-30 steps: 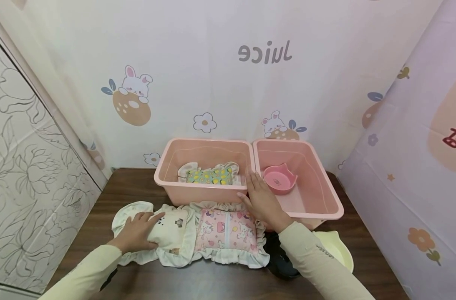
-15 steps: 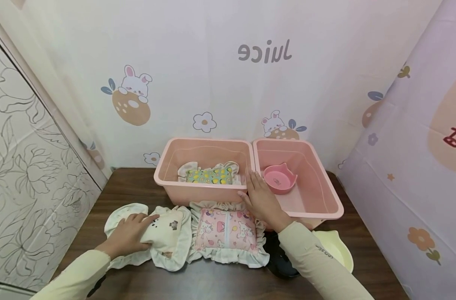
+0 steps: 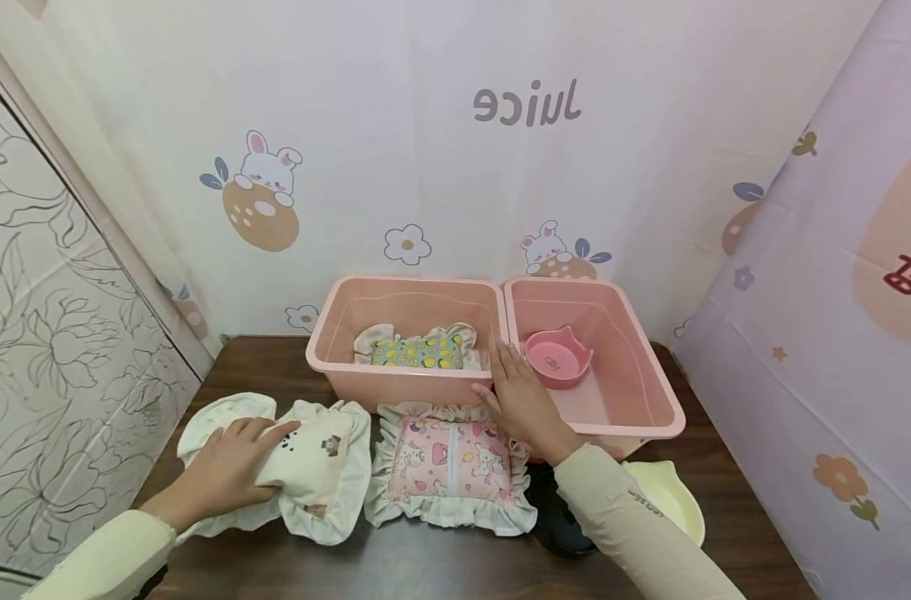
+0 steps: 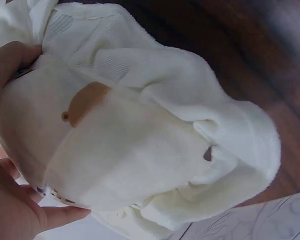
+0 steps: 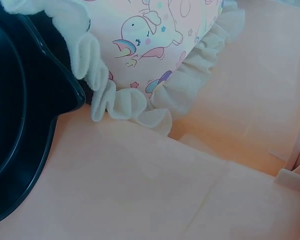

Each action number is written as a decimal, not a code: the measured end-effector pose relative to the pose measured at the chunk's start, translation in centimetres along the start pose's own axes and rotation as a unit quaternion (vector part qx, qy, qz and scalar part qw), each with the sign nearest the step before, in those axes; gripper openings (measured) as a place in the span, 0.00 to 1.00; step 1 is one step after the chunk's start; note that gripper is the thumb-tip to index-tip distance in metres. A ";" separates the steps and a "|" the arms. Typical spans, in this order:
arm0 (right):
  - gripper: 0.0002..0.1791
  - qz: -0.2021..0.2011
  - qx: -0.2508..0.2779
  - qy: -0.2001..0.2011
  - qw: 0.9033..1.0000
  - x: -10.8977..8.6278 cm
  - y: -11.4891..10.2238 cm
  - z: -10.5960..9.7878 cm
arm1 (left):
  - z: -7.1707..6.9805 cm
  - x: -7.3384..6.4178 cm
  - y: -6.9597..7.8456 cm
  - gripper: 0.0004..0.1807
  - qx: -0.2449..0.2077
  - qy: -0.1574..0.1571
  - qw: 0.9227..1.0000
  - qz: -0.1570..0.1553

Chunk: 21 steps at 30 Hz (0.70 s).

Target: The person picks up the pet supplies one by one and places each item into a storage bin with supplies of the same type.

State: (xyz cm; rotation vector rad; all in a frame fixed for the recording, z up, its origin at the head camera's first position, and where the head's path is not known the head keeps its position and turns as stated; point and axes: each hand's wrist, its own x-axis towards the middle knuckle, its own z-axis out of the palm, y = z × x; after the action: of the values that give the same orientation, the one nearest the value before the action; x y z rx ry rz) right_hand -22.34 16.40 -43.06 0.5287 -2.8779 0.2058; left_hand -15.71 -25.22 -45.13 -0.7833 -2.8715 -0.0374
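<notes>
My left hand (image 3: 226, 471) grips the left part of a cream frilled cushion (image 3: 308, 462) printed with small bears. In the left wrist view, thumb and fingers (image 4: 65, 216) pinch the cushion (image 4: 125, 155) from both sides. A pink frilled cushion (image 3: 455, 462) with a pale band lies to its right, a small gap between them. My right hand (image 3: 526, 404) rests with straight fingers on the meeting rims of two pink bins. The left bin (image 3: 402, 372) contains a green lemon-print cushion (image 3: 417, 353); the right bin (image 3: 653, 371) contains a pink cat-eared bowl (image 3: 558, 360).
A black cat-eared bowl (image 5: 10, 100) sits beside the pink cushion, partly under my right forearm. Further right, a pale yellow bowl (image 3: 676, 500) is half hidden by the sleeve. Printed curtains stand behind and at the sides of the dark wooden table (image 3: 395, 567).
My left hand has moved left, drawing the cream cushion away from the pink one, so a gap has opened between them. The right hand has stayed on the bins.
</notes>
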 end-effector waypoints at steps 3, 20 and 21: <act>0.42 0.000 0.001 0.000 1.000 0.0 0.0 0.0 | -1.4 0.2 0.0 0.50 0.002 0.012 1.000 0.005; 0.40 0.006 0.000 0.002 1.000 0.0 -0.1 0.0 | -9.1 2.3 0.2 0.52 0.013 0.085 0.996 0.027; 0.40 0.007 0.000 0.002 1.000 0.0 -0.1 0.0 | -9.4 2.5 0.3 0.52 0.014 0.086 0.996 0.026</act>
State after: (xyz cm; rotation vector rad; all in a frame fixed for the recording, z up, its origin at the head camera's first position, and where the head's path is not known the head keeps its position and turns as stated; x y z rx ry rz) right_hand -22.36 16.32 -43.04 0.5084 -2.8775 0.2086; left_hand -16.29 -24.31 -35.46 -0.8081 -2.6840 -0.0550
